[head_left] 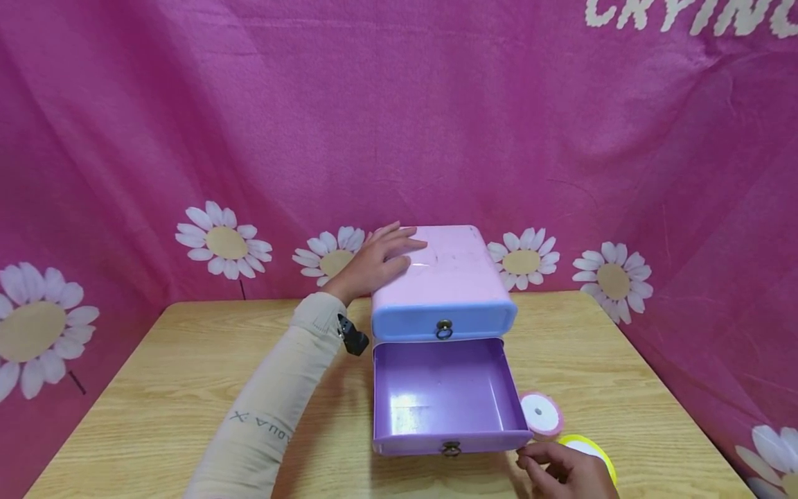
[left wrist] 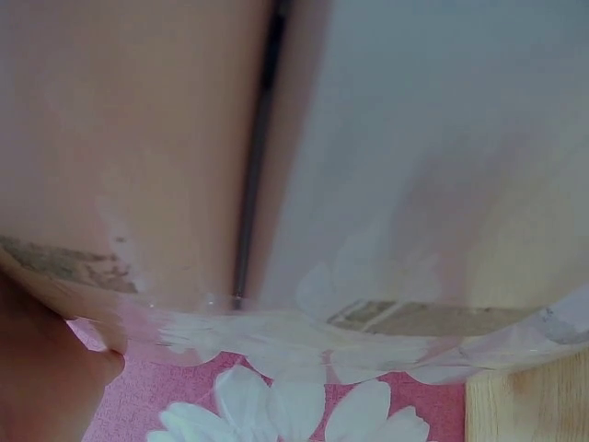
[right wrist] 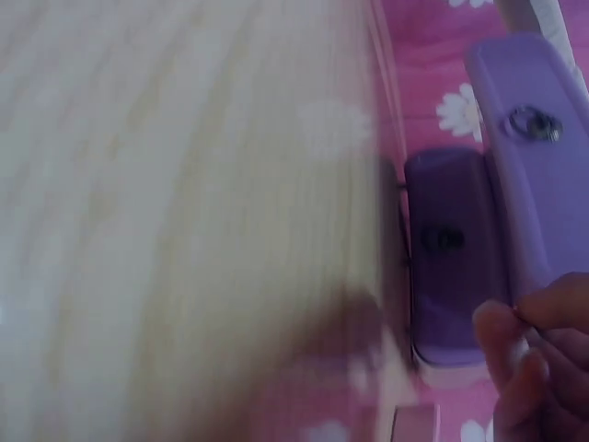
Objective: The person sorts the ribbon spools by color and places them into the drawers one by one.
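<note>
A small drawer cabinet [head_left: 449, 270] with a pink top stands at the back middle of the wooden table [head_left: 187, 360]. Its blue upper drawer [head_left: 411, 322] is closed. The purple lower drawer [head_left: 436, 388] is pulled out and holds nothing, with a ring handle [head_left: 451, 448] on its front. My left hand [head_left: 380, 260] rests flat on the cabinet's top left. My right hand [head_left: 564, 471] hovers by the drawer's front right corner with fingers loosely curled, partly over a yellow ribbon roll [head_left: 589, 447]. The blurred right wrist view shows the fingers [right wrist: 534, 359] beside the drawer front [right wrist: 543, 166].
A pink ribbon roll [head_left: 541, 414] lies just right of the open drawer. A pink cloth with daisies [head_left: 224, 242] hangs behind and at both sides of the table. In the left wrist view the cabinet [left wrist: 414, 184] fills the frame.
</note>
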A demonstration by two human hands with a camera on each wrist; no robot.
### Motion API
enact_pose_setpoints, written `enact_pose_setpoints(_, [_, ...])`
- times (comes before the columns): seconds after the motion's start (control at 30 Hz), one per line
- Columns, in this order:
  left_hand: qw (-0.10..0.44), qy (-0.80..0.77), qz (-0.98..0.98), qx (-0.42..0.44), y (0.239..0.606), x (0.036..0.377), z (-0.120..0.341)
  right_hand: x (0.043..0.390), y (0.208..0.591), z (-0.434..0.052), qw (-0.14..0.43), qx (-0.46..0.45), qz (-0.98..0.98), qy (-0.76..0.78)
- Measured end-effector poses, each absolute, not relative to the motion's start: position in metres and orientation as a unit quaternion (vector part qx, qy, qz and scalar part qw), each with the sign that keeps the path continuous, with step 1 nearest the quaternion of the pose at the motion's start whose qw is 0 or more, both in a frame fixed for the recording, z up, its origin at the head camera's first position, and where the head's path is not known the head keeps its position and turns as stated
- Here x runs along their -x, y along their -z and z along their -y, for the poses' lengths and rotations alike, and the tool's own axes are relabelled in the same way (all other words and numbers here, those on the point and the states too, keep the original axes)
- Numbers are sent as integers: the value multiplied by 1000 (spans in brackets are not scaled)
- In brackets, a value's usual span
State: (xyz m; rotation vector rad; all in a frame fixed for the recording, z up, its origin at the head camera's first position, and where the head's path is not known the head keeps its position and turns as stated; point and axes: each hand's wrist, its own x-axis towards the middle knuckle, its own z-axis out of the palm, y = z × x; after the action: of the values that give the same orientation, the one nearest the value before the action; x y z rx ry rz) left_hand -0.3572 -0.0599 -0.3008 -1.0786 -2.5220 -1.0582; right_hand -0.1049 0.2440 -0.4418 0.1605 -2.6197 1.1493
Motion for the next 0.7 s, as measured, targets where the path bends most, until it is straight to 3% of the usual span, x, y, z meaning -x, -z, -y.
enact_pose_setpoints(0.1, [100, 359, 853, 364, 300, 358, 61, 109, 441, -248, 205, -48, 906, -367])
enact_pose_setpoints(0.23, [100, 361, 852, 364, 299, 358, 62, 118, 439, -255, 254, -52, 911, -320])
enact_pose_setpoints(0.7, [105, 359, 851, 368, 302, 358, 60, 150, 444, -271, 170, -80, 958, -215])
